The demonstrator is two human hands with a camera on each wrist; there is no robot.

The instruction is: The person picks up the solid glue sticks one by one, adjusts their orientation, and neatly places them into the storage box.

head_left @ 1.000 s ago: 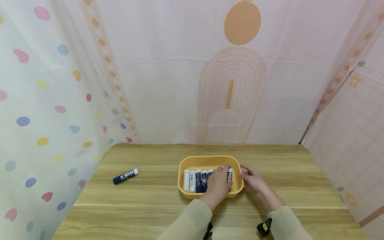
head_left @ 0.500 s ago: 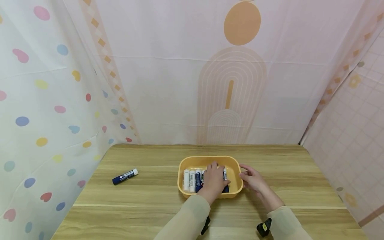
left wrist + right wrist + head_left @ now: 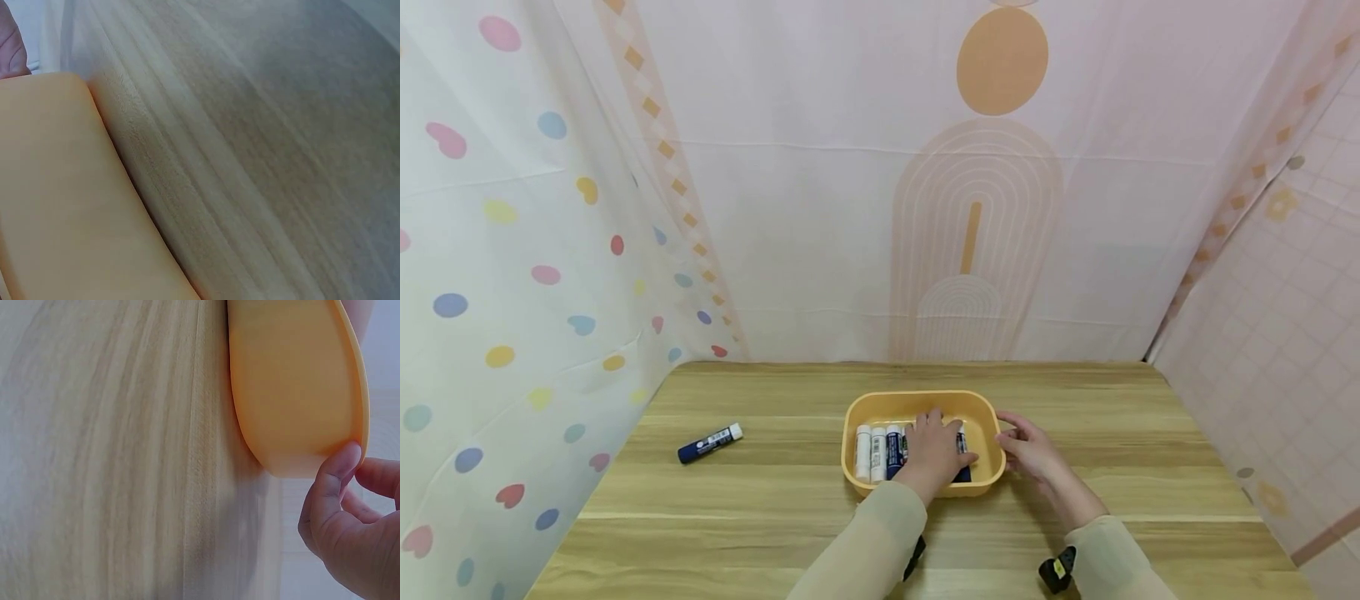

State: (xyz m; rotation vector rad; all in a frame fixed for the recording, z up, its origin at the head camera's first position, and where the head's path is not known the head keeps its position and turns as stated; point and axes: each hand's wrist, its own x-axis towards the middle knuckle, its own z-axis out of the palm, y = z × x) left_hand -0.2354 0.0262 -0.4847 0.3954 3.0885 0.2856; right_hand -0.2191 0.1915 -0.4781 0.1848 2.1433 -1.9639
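A yellow plastic bin stands on the table with several glue sticks lying side by side in it. Some are white, others dark blue with white caps. My left hand reaches over the front rim, its fingers spread across the sticks in the middle of the row and hiding part of them. Its thumb lies over the blue stick at the right end. My right hand pinches the bin's right rim, as the right wrist view shows with the thumb against the wall.
A single blue glue stick with a white cap lies apart on the table, left of the bin. Patterned cloth hangs behind the table and along both sides.
My left hand has moved left within the bin, and the rightmost blue stick has shifted left too, leaving a gap by the right wall. The right hand keeps its hold.
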